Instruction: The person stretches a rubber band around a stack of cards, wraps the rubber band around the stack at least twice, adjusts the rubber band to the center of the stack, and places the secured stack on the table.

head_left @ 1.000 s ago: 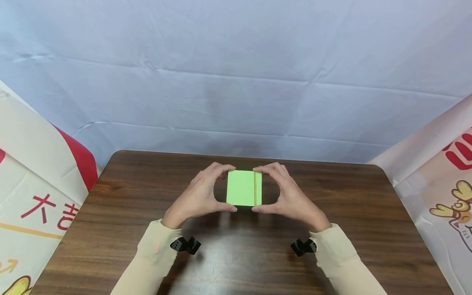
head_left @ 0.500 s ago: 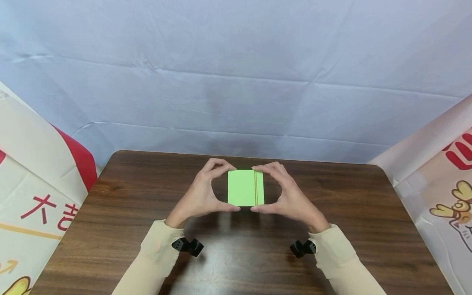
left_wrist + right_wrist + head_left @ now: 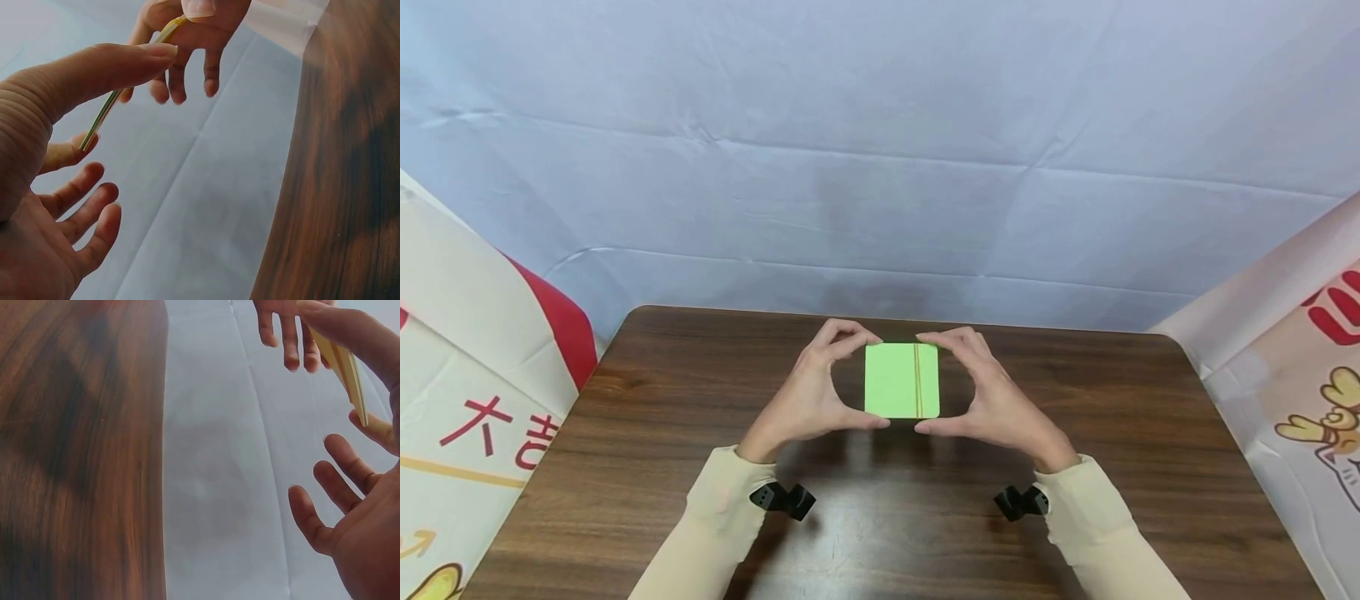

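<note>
A thin, light-green square notebook (image 3: pixel 889 380) is held up over the table between both hands, with a narrow yellow-orange band (image 3: pixel 917 380) running down its right part. My left hand (image 3: pixel 811 393) pinches the left part of its near and far edges with thumb and index finger. On the right part, my right hand (image 3: pixel 992 393) grips it likewise. Seen edge-on in the left wrist view, the notebook (image 3: pixel 105 116) shows several thin layers. In the right wrist view its pale yellow side (image 3: pixel 340 357) shows beyond the thumb. The other fingers of both hands spread loosely underneath.
Dark wood-grain table (image 3: pixel 1075 400) lies below the hands. A pale blue-white cloth (image 3: pixel 880 183) hangs behind its far edge, and printed cloths stand at the left (image 3: pixel 482 400) and right (image 3: pixel 1300 375). Black cameras sit on both wrists.
The notebook has shifted slightly right and now faces the head camera a little more squarely. My left hand has moved slightly right with it; the right hand has barely moved.
</note>
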Tool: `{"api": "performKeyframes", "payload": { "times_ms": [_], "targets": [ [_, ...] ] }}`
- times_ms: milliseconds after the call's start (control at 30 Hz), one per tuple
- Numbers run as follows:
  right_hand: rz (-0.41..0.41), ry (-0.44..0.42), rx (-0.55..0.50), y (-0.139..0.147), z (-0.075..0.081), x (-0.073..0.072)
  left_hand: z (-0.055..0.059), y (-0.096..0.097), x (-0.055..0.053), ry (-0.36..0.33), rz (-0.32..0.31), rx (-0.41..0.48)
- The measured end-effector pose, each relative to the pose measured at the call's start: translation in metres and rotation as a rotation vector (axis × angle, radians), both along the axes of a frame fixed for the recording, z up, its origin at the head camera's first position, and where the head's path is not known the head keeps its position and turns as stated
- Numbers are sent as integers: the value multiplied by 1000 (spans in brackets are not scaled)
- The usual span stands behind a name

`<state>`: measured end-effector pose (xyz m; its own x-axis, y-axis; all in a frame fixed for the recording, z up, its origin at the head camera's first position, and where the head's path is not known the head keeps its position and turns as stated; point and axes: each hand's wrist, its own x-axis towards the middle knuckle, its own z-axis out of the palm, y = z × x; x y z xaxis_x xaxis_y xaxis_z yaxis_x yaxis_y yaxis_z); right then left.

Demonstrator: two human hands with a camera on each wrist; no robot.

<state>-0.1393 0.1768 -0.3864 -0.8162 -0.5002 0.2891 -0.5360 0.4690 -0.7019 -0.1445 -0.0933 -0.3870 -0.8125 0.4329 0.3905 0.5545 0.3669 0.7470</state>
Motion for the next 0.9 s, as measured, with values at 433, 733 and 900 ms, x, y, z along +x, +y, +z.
{"api": "performKeyframes", "payload": {
  "times_ms": [433, 733, 900],
  "targets": [
    [9, 24, -33, -4, 0, 0, 0, 2, 1, -15, -16, 17],
    [3, 44, 1, -3, 4, 1, 1, 0, 2, 0, -5, -1],
    [14, 61, 10, 1, 8, 1, 1, -1, 1, -7, 2, 6]
  ]
}}
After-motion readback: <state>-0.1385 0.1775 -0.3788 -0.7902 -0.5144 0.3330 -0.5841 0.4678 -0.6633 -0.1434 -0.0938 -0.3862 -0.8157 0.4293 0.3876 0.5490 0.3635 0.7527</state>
